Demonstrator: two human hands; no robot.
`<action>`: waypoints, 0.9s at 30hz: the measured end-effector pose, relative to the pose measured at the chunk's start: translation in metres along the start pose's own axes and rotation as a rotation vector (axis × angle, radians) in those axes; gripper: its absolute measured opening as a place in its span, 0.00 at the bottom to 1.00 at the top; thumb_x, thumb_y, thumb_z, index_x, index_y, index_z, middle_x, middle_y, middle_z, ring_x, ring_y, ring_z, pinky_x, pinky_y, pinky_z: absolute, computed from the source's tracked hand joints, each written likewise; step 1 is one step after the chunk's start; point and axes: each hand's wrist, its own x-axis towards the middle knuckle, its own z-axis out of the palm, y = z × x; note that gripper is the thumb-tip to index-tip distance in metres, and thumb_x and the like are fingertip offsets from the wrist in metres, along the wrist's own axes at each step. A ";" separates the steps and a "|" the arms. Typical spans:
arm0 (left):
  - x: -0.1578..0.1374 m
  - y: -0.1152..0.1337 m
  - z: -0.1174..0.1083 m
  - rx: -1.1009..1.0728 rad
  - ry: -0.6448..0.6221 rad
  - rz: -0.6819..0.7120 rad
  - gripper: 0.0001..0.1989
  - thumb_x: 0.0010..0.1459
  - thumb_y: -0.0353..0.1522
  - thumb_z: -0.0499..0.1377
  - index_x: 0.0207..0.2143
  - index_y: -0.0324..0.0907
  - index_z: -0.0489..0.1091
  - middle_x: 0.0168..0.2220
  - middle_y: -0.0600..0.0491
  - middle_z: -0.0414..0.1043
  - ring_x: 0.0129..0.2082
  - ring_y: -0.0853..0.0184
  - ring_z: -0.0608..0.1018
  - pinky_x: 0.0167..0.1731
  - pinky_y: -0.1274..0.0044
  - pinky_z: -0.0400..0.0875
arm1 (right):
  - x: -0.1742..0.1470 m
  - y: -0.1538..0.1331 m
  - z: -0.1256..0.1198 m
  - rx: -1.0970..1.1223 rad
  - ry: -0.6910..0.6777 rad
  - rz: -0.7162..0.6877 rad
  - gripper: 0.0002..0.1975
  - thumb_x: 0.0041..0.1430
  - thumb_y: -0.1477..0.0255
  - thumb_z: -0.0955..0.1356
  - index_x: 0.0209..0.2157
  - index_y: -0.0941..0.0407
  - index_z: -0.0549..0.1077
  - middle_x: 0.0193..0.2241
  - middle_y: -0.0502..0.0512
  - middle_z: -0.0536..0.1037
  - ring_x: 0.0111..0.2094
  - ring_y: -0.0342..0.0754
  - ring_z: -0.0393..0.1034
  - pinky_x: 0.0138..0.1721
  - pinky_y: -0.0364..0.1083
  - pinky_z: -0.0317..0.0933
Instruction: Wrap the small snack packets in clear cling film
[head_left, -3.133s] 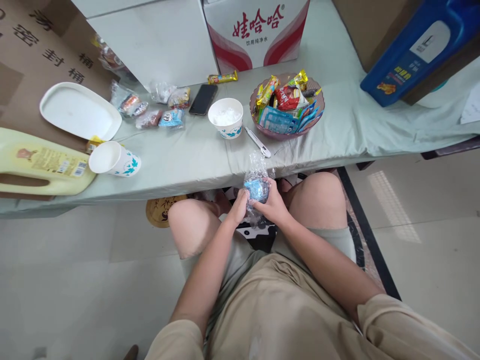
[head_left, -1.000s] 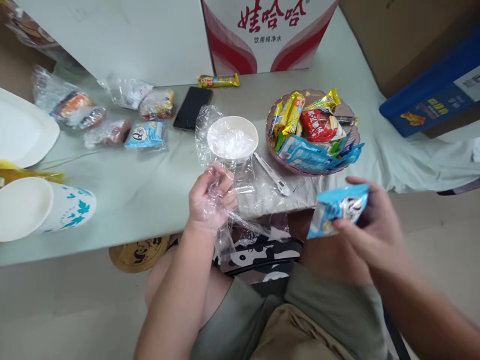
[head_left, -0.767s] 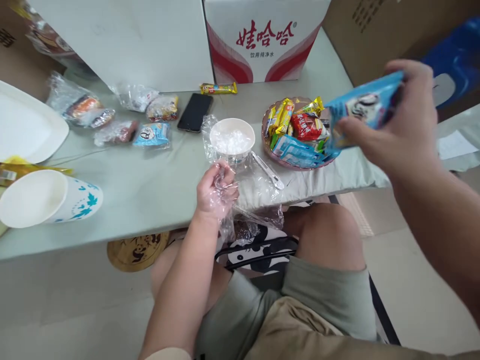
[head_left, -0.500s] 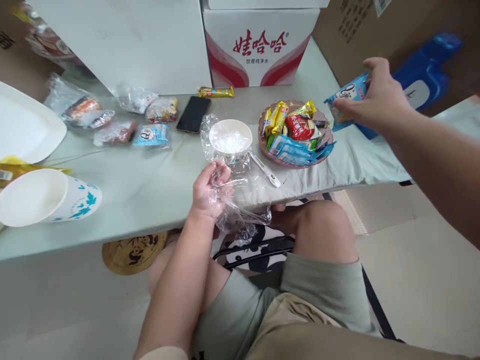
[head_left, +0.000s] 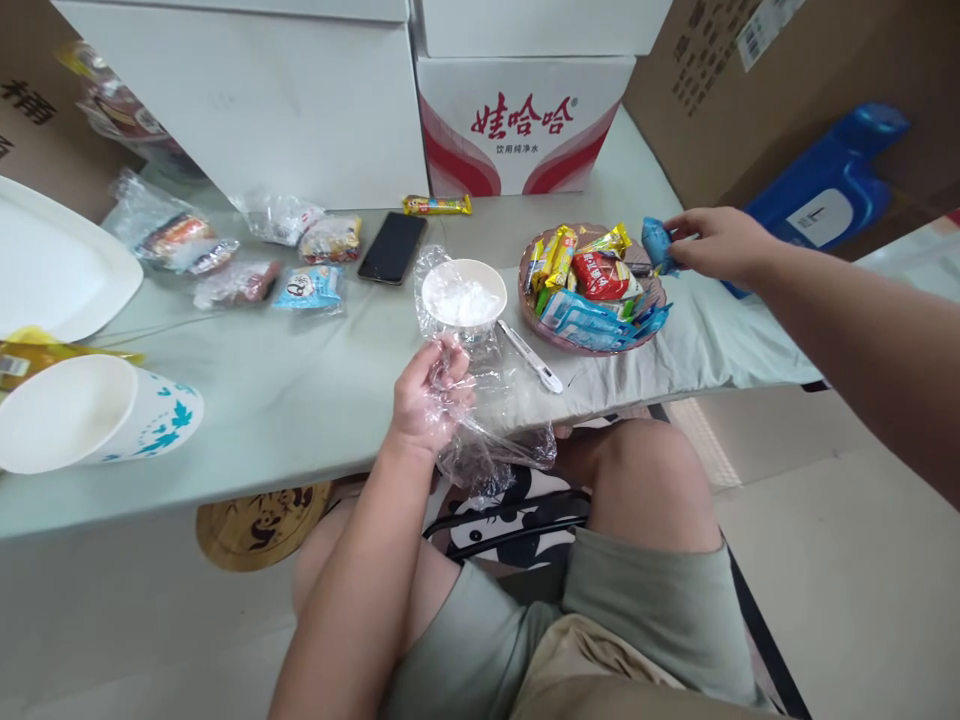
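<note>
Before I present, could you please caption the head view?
Left grip on crumpled clear plastic film; right grip on a shiny blue packet near the round pink bowl.

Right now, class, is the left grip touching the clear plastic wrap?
Touching: the head view shows the left grip closed on the clear plastic wrap, which spills out around it.

Black phone (head_left: 393, 247) before white box (head_left: 255, 100); blue jug (head_left: 832, 175) beside brown carton (head_left: 817, 70).
</note>
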 end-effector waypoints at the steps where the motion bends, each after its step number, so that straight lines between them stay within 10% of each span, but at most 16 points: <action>1: 0.000 0.000 0.000 -0.001 -0.001 -0.002 0.08 0.61 0.34 0.57 0.28 0.42 0.67 0.17 0.62 0.52 0.11 0.78 0.53 0.12 0.83 0.47 | 0.000 0.002 0.003 0.026 0.003 -0.004 0.19 0.61 0.74 0.68 0.54 0.60 0.75 0.47 0.62 0.80 0.37 0.47 0.71 0.44 0.48 0.63; 10: 0.002 -0.002 0.007 -0.007 0.040 -0.007 0.10 0.61 0.33 0.57 0.26 0.41 0.67 0.16 0.62 0.53 0.11 0.78 0.54 0.12 0.83 0.47 | -0.001 0.010 0.033 0.710 -0.003 0.238 0.06 0.60 0.80 0.66 0.35 0.57 0.73 0.33 0.53 0.73 0.36 0.44 0.65 0.46 0.53 0.65; 18: 0.003 -0.004 0.002 0.005 0.039 0.013 0.10 0.61 0.32 0.55 0.26 0.41 0.67 0.16 0.61 0.53 0.11 0.77 0.54 0.13 0.84 0.47 | 0.010 0.014 0.052 0.798 0.044 0.275 0.11 0.55 0.79 0.71 0.34 0.55 0.65 0.34 0.49 0.72 0.37 0.43 0.67 0.45 0.54 0.67; 27: 0.003 -0.003 0.004 0.012 0.054 0.009 0.10 0.60 0.32 0.56 0.25 0.41 0.67 0.16 0.61 0.53 0.11 0.77 0.55 0.13 0.83 0.47 | 0.014 0.016 0.039 0.583 0.463 0.095 0.14 0.64 0.77 0.61 0.49 0.60 0.72 0.49 0.63 0.77 0.44 0.48 0.69 0.48 0.48 0.65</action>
